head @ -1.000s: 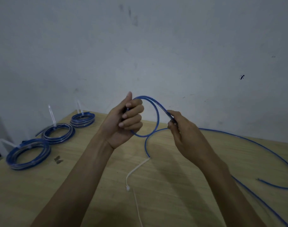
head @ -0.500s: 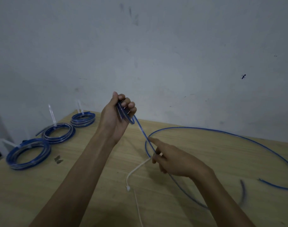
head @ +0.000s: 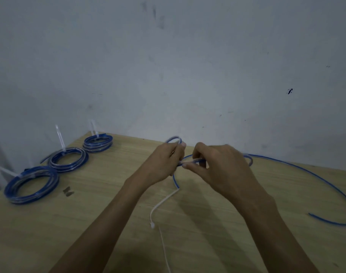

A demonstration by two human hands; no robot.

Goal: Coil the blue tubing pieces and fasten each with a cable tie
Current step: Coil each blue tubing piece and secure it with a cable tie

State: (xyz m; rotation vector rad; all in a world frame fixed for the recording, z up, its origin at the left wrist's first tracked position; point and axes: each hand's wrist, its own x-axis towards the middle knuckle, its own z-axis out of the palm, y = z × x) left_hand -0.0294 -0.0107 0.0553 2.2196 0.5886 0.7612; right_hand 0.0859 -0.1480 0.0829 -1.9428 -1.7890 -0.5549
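My left hand grips a small coil of blue tubing above the middle of the wooden table. My right hand pinches the same tubing right beside it, its fingers partly hiding the loop. From the hands the loose tubing sweeps right in a wide arc and ends near the right edge. Two white cable ties lie on the table below the hands: a curved cable tie and a straight cable tie.
Three finished blue coils, each with a white tie sticking up, lie along the table's left side: the near coil, the middle coil and the far coil. A small dark scrap lies by them. A grey wall stands behind the table.
My right hand rose from the table and came up beside my left hand with the tubing. My left hand lowered. The tubing's loose end slid on the right of the table.
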